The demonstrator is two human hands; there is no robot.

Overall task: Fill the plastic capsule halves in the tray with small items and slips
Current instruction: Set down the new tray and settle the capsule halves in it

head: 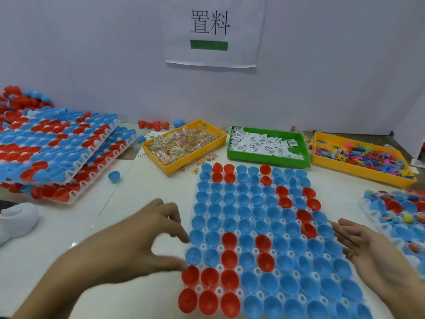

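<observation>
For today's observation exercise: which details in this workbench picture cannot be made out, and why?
- Head view: printing on the paper slips in the green bin is too small to read.
- Tray at right is cut off by the picture's edge.
- Left hand is motion-blurred; whether its fingertips touch the capsule tray is unclear.
- White object at left is cut off.

Bright, even overhead light flooding the scene, soft faint shadows lying under the left hand (147, 240), a small glare patch shining on the worktop (76, 244), both hands smearing with motion blur, wide-angle lens bending the edges, far right tray (395, 217) blurring.
</observation>
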